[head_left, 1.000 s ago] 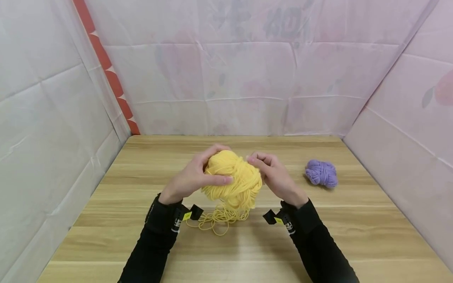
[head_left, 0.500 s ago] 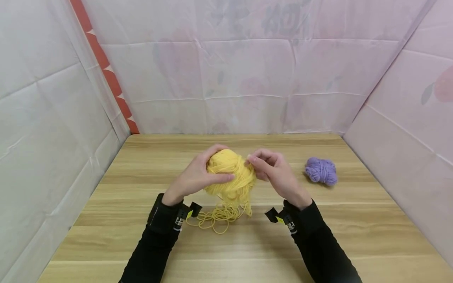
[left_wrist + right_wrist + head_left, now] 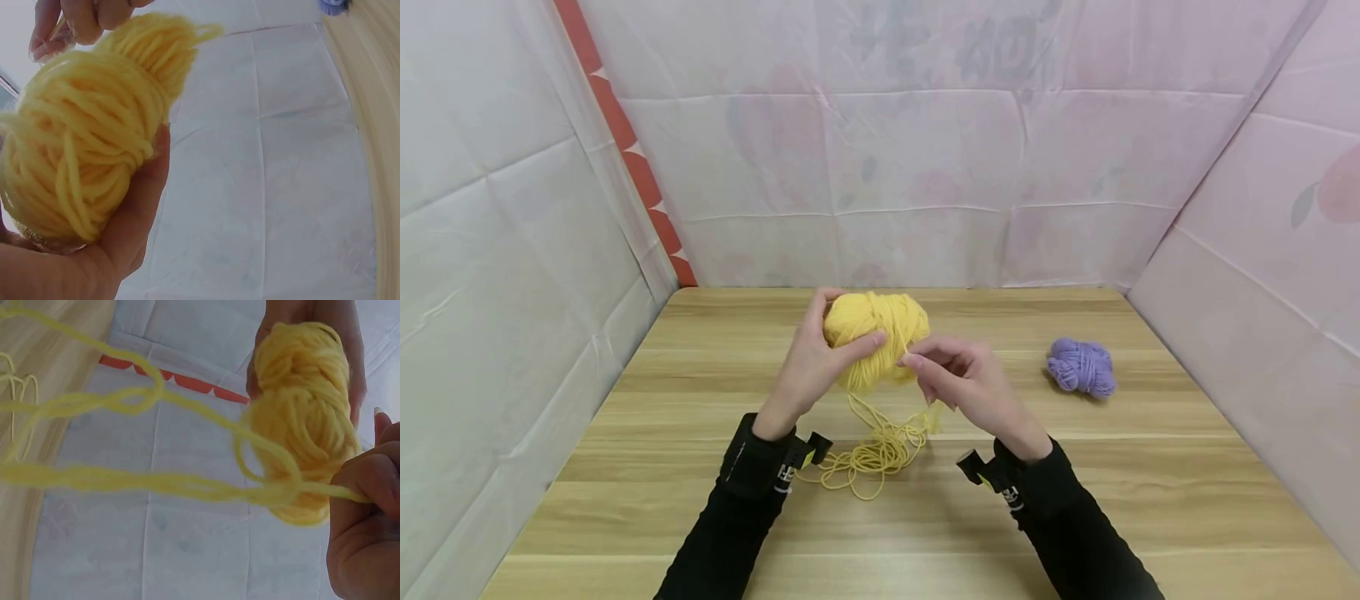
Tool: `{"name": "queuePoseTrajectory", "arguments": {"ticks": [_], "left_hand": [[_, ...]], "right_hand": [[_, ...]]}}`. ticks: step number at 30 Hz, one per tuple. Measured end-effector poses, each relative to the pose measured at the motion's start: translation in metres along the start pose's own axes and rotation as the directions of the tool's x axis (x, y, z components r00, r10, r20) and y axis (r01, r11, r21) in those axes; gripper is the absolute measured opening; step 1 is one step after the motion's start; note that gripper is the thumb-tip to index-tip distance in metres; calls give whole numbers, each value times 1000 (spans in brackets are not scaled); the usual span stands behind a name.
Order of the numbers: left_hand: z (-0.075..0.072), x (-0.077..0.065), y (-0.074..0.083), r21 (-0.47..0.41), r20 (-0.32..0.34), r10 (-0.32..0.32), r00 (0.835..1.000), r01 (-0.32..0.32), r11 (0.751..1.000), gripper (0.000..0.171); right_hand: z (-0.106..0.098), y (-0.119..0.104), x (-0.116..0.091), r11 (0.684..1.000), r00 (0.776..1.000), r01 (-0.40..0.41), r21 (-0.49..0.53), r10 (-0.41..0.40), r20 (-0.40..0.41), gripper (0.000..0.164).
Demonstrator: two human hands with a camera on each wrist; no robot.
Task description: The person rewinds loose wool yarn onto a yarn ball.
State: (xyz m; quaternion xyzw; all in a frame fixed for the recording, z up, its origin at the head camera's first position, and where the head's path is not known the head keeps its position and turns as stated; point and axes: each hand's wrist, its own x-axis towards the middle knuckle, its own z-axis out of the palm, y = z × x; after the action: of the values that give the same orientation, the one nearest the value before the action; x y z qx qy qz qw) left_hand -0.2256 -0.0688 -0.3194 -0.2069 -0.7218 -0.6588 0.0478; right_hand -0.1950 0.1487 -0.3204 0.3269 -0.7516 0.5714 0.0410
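My left hand [image 3: 812, 358] grips a yellow ball of yarn [image 3: 887, 321], thumb across its near side, and holds it above the table. Beside the ball, my right hand [image 3: 962, 379] pinches a yellow yarn strand [image 3: 340, 492] between thumb and fingers. In the right wrist view that strand runs into twisted loops hanging from the pinch. Below the ball, a loose tangle of yellow yarn [image 3: 880, 454] lies on the wood. The left wrist view shows the wound ball [image 3: 81, 144] resting in the palm, with the right fingers [image 3: 84, 22] at its top.
A small purple yarn bundle [image 3: 1081, 367] lies on the right part of the wooden table [image 3: 1150, 500]. White printed sheeting [image 3: 917, 150] hangs behind the table and along both sides, with a red scalloped strip [image 3: 640, 171] at the back left corner.
The left hand has tilted the yellow ball upward and slightly away. The right hand has moved a little left and nearer with the pinched strand, and more yarn below the ball shows.
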Motion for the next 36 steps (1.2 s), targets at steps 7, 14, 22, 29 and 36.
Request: {"name": "queuePoseTrajectory", "arguments": {"ticks": [7, 14, 22, 29, 36], "left_hand": [[0, 0, 1, -160, -53, -15, 998, 6, 987, 54], [-1, 1, 1, -286, -93, 2, 996, -29, 958, 49], [-2, 1, 3, -364, -110, 37, 993, -75, 928, 42], [-2, 1, 4, -465, -28, 61, 998, -68, 883, 34], [-6, -3, 5, -451, 200, 64, 978, 33, 892, 42]], "right_hand": [[7, 5, 3, 999, 997, 46, 22, -48, 56, 15], [11, 11, 5, 998, 992, 59, 32, -62, 110, 18], [12, 20, 9, 999, 991, -6, -34, 10, 134, 21], [10, 29, 12, 999, 990, -29, -17, 31, 141, 18], [0, 34, 9, 998, 996, 18, -63, -13, 91, 17]]}}
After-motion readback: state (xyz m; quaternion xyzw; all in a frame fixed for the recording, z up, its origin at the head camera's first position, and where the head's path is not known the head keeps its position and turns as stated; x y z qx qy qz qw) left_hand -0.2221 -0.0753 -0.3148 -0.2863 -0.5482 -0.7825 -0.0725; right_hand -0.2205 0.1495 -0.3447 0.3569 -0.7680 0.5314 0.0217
